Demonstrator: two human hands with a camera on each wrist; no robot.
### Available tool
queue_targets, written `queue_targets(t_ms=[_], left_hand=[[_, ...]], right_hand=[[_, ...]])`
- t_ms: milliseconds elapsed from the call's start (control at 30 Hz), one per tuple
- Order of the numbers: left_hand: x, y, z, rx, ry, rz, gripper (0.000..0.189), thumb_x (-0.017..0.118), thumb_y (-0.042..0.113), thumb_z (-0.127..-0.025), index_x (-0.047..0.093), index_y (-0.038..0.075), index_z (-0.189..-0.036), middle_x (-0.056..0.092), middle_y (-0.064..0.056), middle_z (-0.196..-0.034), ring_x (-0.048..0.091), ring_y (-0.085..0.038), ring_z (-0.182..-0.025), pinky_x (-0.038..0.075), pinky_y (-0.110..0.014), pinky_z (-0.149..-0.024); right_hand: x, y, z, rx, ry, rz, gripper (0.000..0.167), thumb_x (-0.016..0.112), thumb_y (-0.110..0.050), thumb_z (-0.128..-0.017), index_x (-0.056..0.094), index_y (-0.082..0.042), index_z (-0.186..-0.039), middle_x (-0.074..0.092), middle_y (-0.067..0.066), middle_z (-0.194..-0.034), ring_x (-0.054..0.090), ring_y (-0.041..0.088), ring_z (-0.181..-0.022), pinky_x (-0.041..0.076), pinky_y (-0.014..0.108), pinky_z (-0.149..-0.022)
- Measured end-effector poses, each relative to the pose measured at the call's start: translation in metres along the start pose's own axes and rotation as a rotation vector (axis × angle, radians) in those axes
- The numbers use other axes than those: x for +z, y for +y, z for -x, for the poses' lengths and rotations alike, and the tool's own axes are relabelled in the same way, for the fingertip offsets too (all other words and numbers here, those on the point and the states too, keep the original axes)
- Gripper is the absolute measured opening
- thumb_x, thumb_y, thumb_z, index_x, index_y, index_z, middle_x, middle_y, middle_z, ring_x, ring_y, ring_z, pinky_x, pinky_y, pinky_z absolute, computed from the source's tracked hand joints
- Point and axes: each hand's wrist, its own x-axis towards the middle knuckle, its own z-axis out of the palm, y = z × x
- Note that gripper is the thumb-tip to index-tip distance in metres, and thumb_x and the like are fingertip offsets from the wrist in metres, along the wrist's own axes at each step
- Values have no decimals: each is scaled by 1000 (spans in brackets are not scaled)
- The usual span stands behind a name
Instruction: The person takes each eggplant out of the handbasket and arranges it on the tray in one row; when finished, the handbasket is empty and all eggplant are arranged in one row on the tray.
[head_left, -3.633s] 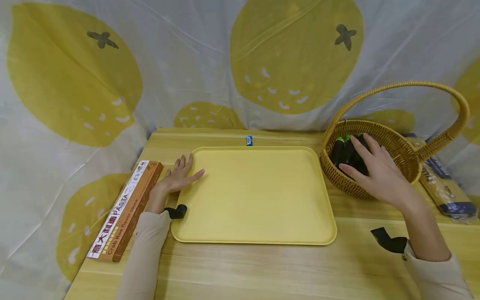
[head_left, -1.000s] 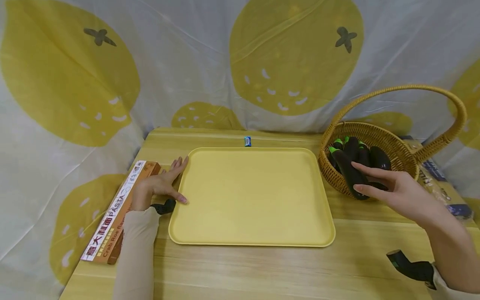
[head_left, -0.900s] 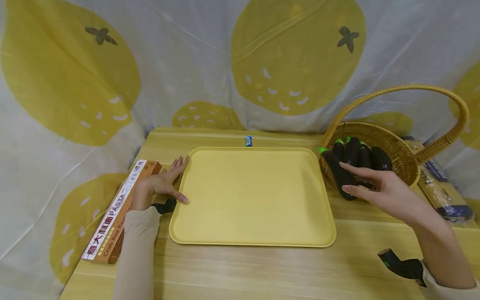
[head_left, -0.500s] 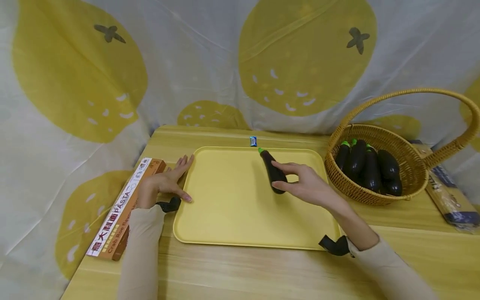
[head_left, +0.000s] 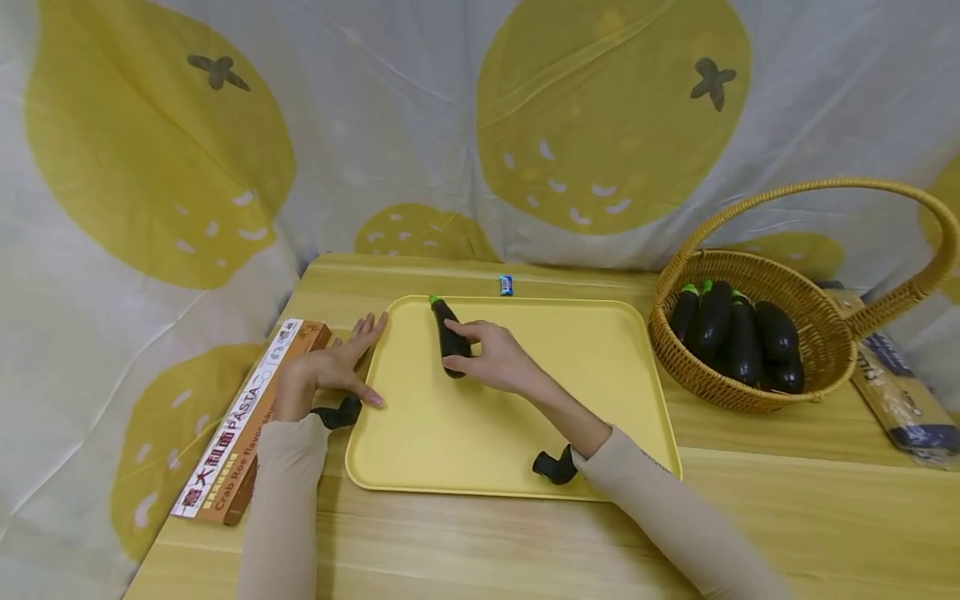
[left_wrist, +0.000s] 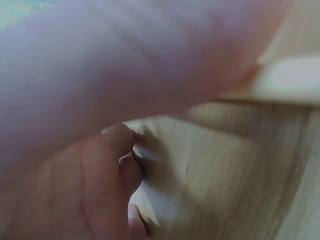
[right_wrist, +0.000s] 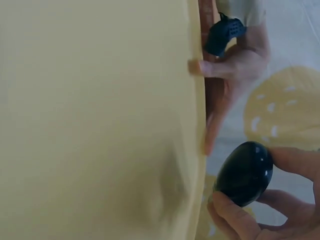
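My right hand (head_left: 495, 354) pinches a dark eggplant (head_left: 450, 340) with a green stem end, over the left part of a yellow tray (head_left: 525, 450). The right wrist view shows the rounded bottom of the eggplant (right_wrist: 245, 175) between thumb and fingers, with a soft shadow on the tray beneath. Along the tray's left edge, my left hand (head_left: 330, 367) rests with spread fingers, its thumb tip at the rim. Seen from the left wrist, fingertips (left_wrist: 131, 175) meet the wooden table. Several more eggplants (head_left: 742, 342) lie in a wicker basket (head_left: 690, 375) at the right.
A pasta box (head_left: 247, 425) lies left of the left forearm. Behind the tray is a small blue packet (head_left: 506, 286). The basket's tall handle (head_left: 825, 185) arches up, and a plastic-wrapped package (head_left: 900, 392) lies beyond it. A lemon-print curtain (head_left: 420, 125) hangs behind the table.
My right hand has taken an eggplant out of the basket and carried it left across the tray. The left hand has shifted slightly down the tray's left edge and then stayed there.
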Motion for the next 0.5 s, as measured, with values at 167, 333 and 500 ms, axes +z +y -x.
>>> queue_targets(t_ms=[167,333,500], left_hand=[[0,0,-3,-6,0,-8,145,94,32,-74,-17,10,-164,-32,-26,-166,-30,-47,-153,-18,-75,-118],[0,1,-5,-1,-1,-2,145,94,31,-75,-17,10,-164,-32,-26,-166,-30,-47,-153,-16,-77,-117],[1,0,-4,2,-5,24,146,95,30,-73,-18,10,-164,-33,-25,-165,-32,-47,-153,-18,-77,-117]], right_hand=[[23,1,-16,29,-17,-21,64,72,-22,-98,47,-13,-156,59,23,-145,49,12,-58,42,19,-57],[40,1,-29,18,9,25,64,72,-22,-98,47,-11,-155,56,21,-147,54,18,-74,40,19,-59],[52,1,-40,-37,18,75,65,71,-22,-98,45,-7,-155,59,22,-140,53,22,-87,38,21,-63]])
